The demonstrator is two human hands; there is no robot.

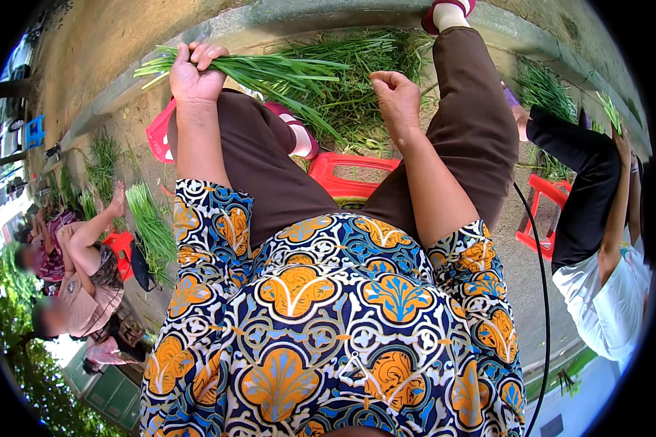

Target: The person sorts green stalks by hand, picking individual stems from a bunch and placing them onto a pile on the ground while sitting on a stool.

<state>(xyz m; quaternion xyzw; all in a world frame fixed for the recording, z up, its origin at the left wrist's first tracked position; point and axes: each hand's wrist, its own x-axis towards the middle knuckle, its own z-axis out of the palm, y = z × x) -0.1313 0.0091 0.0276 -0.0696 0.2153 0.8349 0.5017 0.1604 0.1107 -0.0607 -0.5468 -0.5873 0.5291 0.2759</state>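
Note:
My left hand (197,79) grips a bunch of long, flat green leaves (284,73) that fans out to the right across my knee and foot. My right hand (393,98) is raised just right of the leaf tips, its fingers curled closed; anything inside them is hidden. Behind both hands a loose heap of green stalks and cuttings (372,54) lies on the ground against a curb. A red plastic stool (342,164) stands below my hands, between my brown-trousered legs.
Seated people at left (87,280) and right (598,284) have green bunches (146,218) and red stools (532,218) around them. A curved concrete curb (299,22) crosses the top. A black cable (539,255) hangs beside my right leg. A blue stool (35,131) stands far left.

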